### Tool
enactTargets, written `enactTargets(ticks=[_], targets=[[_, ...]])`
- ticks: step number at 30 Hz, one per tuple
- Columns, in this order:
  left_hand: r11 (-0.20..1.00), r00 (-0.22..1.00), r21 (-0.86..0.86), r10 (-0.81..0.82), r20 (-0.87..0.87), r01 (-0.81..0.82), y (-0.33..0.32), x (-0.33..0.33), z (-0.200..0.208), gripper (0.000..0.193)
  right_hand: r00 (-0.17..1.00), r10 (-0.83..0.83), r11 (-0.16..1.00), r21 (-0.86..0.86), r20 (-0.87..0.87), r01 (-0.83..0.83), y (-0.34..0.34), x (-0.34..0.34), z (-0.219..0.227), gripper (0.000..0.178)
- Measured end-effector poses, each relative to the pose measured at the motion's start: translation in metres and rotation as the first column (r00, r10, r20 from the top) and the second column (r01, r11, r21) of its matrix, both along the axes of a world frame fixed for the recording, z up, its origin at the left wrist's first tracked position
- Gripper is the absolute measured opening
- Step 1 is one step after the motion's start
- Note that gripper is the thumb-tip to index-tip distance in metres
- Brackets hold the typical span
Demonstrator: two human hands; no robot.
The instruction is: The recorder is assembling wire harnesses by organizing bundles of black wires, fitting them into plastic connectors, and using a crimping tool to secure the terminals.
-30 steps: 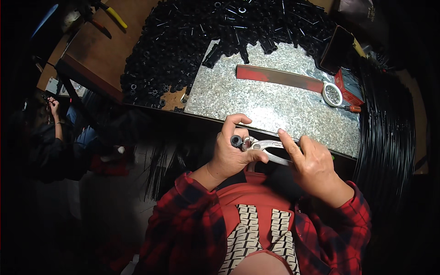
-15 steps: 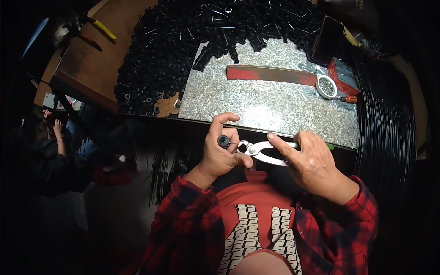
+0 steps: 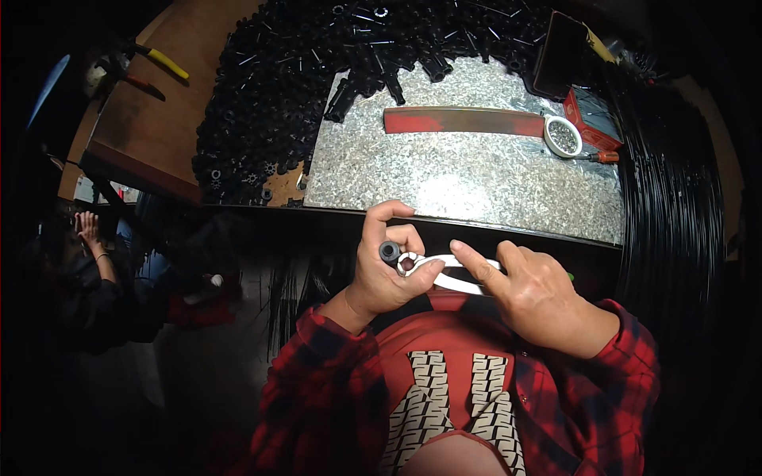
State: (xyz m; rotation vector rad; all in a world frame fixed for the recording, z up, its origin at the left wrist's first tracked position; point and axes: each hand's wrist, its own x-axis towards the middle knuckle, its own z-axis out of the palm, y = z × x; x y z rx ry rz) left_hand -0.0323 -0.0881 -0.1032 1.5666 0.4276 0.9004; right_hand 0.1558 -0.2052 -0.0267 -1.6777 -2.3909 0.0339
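In my left hand [image 3: 381,270] sits a short black cylindrical part [image 3: 389,251] with a hole in its end, gripped by the curled fingers. My right hand [image 3: 530,289] is wrapped round a pair of pincers [image 3: 456,283] with pale metal arms; a bit of green handle shows past the fingers. The jaws of the pincers meet the side of the black part, and my left thumb lies against them. Whether a pin or wire is between the jaws cannot be made out. Both hands are in front of the table's near edge.
On the speckled slab [image 3: 373,174] lie a long red and dark strip [image 3: 464,120], a white bowl [image 3: 548,147] of small metal bits, a red box [image 3: 591,123] and a screwdriver [image 3: 605,157]. Black parts [image 3: 270,103] are heaped behind. Black rods [image 3: 671,198] hang right. Another person's hand [image 3: 89,228] shows left.
The pincers have moved left, bringing their jaws up against the black part. My right hand has shifted left and slightly down with them. The other person's hands have moved.
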Motion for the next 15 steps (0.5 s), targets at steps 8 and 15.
enactTargets(ticks=[8,15], targets=[[0.985,0.986,-0.124,0.135,0.1,-0.122,-0.005,0.004,0.005,0.068,0.989,-0.077,0.986,-0.16,-0.129,0.056,0.003,0.01,0.001,0.064],[0.956,0.839,0.002,0.255,0.48,-0.292,0.02,-0.037,0.05,0.076,0.943,-0.327,0.945,0.002,-0.059,0.327,0.034,0.068,-0.048,0.067]])
